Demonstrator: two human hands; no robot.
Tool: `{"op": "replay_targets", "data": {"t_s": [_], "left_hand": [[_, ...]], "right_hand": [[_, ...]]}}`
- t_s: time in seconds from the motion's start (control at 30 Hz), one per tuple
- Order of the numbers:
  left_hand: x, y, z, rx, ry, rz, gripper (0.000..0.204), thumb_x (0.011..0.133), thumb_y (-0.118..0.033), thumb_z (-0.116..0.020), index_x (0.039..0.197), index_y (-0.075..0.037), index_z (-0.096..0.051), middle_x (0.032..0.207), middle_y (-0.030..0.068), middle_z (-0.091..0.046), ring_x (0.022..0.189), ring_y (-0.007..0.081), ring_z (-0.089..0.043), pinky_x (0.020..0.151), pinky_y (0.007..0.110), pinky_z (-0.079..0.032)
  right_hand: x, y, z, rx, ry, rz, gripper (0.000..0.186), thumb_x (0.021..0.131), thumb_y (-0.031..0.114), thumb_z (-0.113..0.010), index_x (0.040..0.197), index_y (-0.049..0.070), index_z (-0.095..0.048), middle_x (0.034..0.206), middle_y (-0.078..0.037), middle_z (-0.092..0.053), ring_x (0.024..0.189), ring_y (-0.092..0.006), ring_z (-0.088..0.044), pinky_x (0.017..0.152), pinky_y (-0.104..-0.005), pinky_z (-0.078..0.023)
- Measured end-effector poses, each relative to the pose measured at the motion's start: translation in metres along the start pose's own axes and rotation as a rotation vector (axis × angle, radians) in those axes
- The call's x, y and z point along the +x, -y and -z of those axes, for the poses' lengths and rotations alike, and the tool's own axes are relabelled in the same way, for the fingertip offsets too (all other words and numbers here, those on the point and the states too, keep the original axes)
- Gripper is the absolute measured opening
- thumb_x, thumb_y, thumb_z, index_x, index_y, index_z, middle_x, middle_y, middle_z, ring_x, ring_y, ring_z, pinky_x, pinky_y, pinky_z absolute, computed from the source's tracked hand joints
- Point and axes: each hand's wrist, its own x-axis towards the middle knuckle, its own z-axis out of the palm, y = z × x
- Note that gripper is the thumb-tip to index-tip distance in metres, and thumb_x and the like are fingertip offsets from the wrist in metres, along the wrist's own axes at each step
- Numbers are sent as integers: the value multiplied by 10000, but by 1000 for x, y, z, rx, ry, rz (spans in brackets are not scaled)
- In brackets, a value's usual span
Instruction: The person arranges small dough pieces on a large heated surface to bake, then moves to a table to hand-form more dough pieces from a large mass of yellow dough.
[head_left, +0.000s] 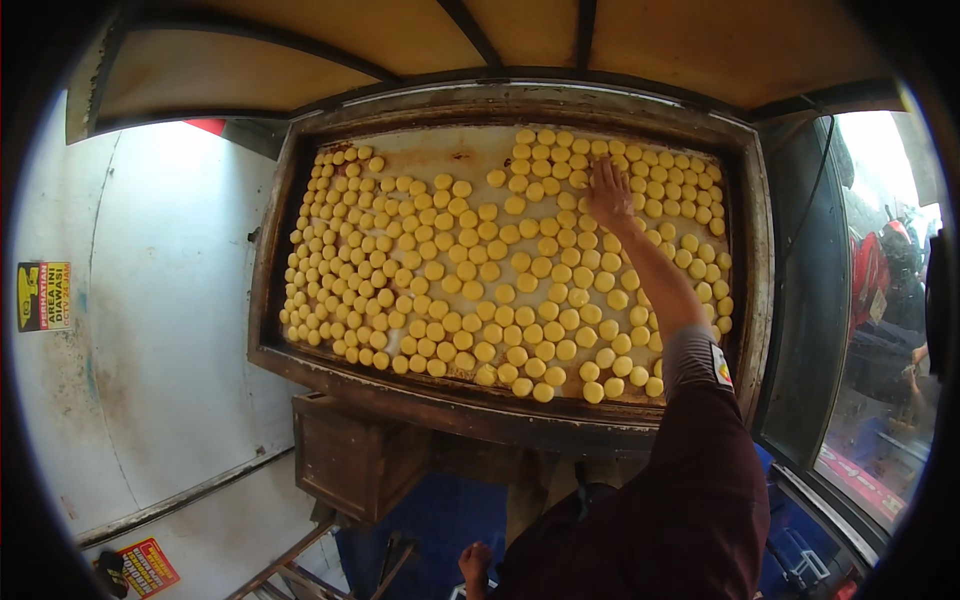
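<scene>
Rows and scattered groups of several round yellow dough pieces (467, 270) cover a large, browned metal tray (455, 160) with a raised rim. My right hand (610, 190) reaches over the back right part, fingers extended down onto the pieces among the tighter rows (680, 190); the fingertips partly hide what they touch. My left hand (475, 560) hangs low, below the tray's front edge, with curled fingers; whatever it may hold is too hidden to make out.
A wooden box (340, 460) sits under the tray's front, near blue flooring (400, 510). A pale wall with signs (160, 300) stands at the left. A glass panel (880, 330) at the right shows red objects and part of another person outside. Panels overhang the tray.
</scene>
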Motion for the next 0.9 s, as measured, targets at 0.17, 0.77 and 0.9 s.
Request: {"op": "replay_targets", "data": {"t_s": [0.17, 0.77, 0.9], "left_hand": [[-5, -4, 1, -14, -27, -22, 218, 914, -174, -638, 1043, -3, -602, 870, 116, -651, 729, 243, -664, 629, 374, -565], [-4, 18, 6, -53, -56, -27, 181, 935, -150, -605, 1025, 8, -603, 859, 115, -656, 745, 279, -670, 628, 414, -569], [-4, 16, 5, -39, -38, -30, 183, 930, -155, -610, 1025, 1, -606, 868, 119, -656, 758, 279, -673, 632, 421, -569]], "right_hand": [[-2, 23, -20, 71, -30, -18, 588, 995, 275, -424, 1485, -4, -258, 1560, -195, -194, 1428, -344, -240, 1168, -456, -240], [-44, 101, -10, -26, 96, 144, 597, 986, 325, -398, 1505, 75, -242, 1552, -174, -227, 1421, -405, -203, 1177, -505, -160], [-32, 107, -13, 107, 80, 212, 591, 981, 331, -409, 1505, 105, -256, 1565, -130, -226, 1421, -403, -204, 1172, -523, -159]]}}
